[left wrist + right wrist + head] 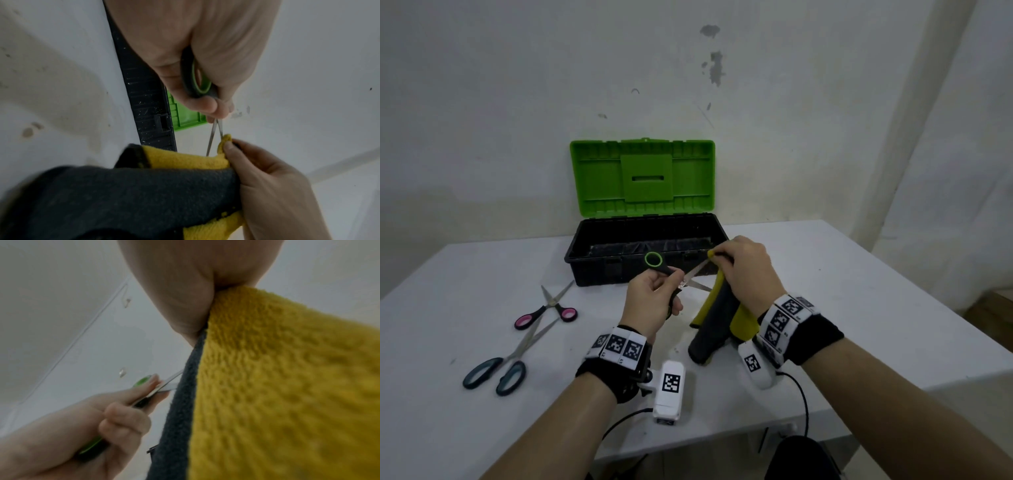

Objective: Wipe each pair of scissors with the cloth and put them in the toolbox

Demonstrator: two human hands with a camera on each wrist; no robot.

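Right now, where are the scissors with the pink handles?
In the head view, the pink-handled scissors lie on the table's left side, left of the toolbox, just beyond the grey-handled scissors.

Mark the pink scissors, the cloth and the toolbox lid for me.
pink scissors [546, 312]: head view, on the pivot where the blades cross.
cloth [717, 320]: head view, on the dark hanging fold.
toolbox lid [643, 178]: head view, on the raised middle panel.

Dim even light, soft shadows, blurry wrist views, warped edges
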